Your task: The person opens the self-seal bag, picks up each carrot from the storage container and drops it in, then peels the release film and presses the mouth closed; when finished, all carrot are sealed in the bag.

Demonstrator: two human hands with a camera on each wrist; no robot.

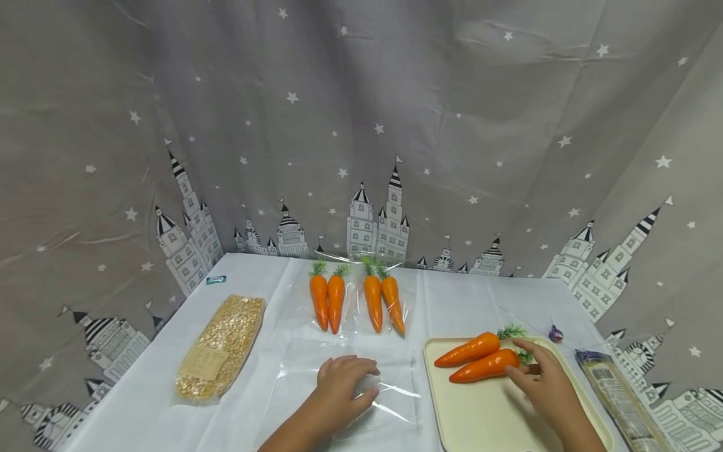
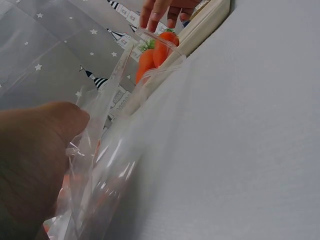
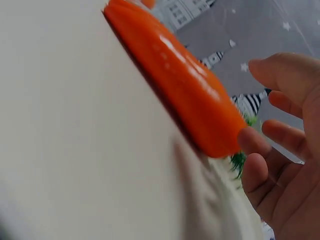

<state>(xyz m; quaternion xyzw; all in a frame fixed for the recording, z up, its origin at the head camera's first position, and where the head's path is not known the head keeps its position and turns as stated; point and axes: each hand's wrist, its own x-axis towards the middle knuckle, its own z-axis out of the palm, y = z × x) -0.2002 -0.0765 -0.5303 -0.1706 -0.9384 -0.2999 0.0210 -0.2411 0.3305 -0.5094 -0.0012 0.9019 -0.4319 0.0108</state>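
My left hand (image 1: 341, 389) grips a clear plastic bag (image 1: 395, 376) at the middle front of the table; the bag's film (image 2: 95, 165) bunches by the thumb in the left wrist view. Two orange carrots with green tops lie side by side on a cream tray, the farther carrot (image 1: 469, 349) and the nearer carrot (image 1: 486, 366). My right hand (image 1: 545, 383) hovers at their leafy end. In the right wrist view its fingers (image 3: 285, 75) are spread and loosely bent near the thick end of a carrot (image 3: 185, 85), not closed around it.
The cream tray (image 1: 480, 420) sits at the right. Farther back, two clear bags hold paired carrots, a left pair (image 1: 336, 301) and a right pair (image 1: 373, 301). A bag of yellow grains (image 1: 231, 339) lies left, a long package (image 1: 621, 395) right. A grey curtain (image 1: 361, 94) hangs behind.
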